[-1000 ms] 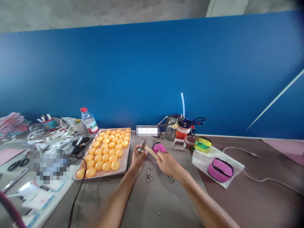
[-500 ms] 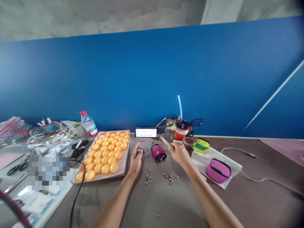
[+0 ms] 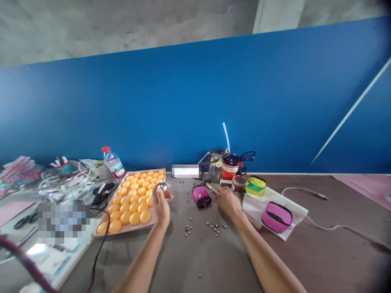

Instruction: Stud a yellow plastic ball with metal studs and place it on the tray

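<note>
My left hand [image 3: 161,207] is closed round a shiny silver, rounded object [image 3: 162,186], its top showing above my fingers. This hand is over the right edge of the tray of orange balls [image 3: 134,219]. My right hand [image 3: 228,201] grips a light wooden stick [image 3: 211,187], whose tip points left toward the magenta pouch [image 3: 201,197]. The pouch lies between my hands with its dark opening facing me. Several small metal balls [image 3: 216,228] are scattered on the table in front of it, with another group [image 3: 187,230] further left.
At the back stand a bottle with a red cap [image 3: 115,163], a glass jar [image 3: 215,173] and a red cup [image 3: 229,171]. A purple pouch [image 3: 277,217] and a yellow-green one [image 3: 255,185] lie at right, near a white cable [image 3: 336,226]. Clutter and cables fill the left.
My left hand has moved left and up to the tray's edge, carrying the silver object. My right hand has lowered, bringing the stick down beside the magenta pouch.
</note>
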{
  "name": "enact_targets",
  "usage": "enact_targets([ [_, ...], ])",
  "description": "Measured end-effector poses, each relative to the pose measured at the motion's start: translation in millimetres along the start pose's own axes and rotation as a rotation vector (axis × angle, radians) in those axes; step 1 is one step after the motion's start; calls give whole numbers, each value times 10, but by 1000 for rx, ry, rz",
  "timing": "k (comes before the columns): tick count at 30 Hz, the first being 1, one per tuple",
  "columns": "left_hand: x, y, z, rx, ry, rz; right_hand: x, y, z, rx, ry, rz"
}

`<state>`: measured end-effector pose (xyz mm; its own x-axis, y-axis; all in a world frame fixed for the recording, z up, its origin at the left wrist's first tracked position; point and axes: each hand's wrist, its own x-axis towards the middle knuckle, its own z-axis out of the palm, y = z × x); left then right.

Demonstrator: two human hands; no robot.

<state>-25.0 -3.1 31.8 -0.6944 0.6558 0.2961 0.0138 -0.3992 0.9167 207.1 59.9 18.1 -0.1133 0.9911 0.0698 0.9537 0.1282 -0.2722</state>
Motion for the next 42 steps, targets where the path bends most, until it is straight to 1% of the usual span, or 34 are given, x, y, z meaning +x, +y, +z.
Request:
enact_targets([
  [5,-12,74,48,-137,-25,-37,-47,-63,41,-83,31,-50],
  [8,-25,161,73,-187,-54,-66,-43,-77,48,-78,12,-41],
  [12,0,272,90,-172,-83,-91,-23,-64,65,-43,5,-48],
  [17,96,387,72,-179,-156,-126,-8,-44,106,-25,22,-59],
  [22,213,475,-4,-199,-155,-187,-13,-41,120,-10,47,-58],
  [24,285,491,-61,-121,-129,-194,-19,-43,115,-10,53,-61],
  [26,373,496,-136,39,-92,-122,-23,-45,110,-7,60,-65],
  [28,463,492,-226,211,-79,-63,-23,-47,106,0,56,-63],
  [30,541,471,-324,317,-134,-40,-20,-48,101,3,45,-58],
  [32,596,427,-419,426,-180,22,-18,-50,94,3,36,-50],
  [33,612,394,-461,463,-184,58,-18,-51,88,3,35,-49],
  [37,622,239,-582,549,-267,76,-24,-61,64,-3,28,-38],
  [39,616,187,-612,608,-274,135,-29,-64,60,-3,26,-32],
  [42,629,197,-629,740,-221,270,-34,-56,75,6,35,-41],
])
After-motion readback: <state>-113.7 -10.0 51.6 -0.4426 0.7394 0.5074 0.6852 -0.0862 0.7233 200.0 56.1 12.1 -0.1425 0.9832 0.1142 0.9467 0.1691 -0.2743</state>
